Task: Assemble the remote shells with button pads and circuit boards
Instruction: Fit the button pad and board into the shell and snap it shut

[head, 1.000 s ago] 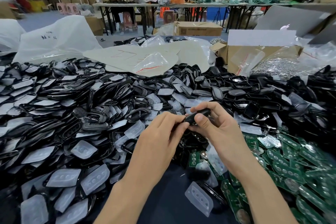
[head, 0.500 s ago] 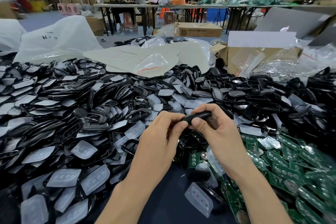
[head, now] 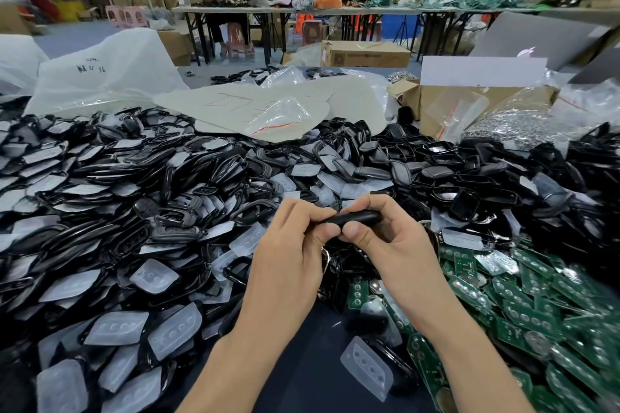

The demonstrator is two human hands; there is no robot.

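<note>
Head view, left hand (head: 288, 255), right hand (head: 389, 238) gripping remote shell (head: 355, 219)

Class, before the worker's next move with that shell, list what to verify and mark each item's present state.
1. Both the left hand and right hand pinch the black shell: ok.
2. Shell seam fully closed: cannot tell, fingers cover it.
3. Pad and board inside the shell: cannot tell.
4. Spare button pads lie nearby on the left: ok.
5. Green circuit boards heaped on the right: ok.
</note>
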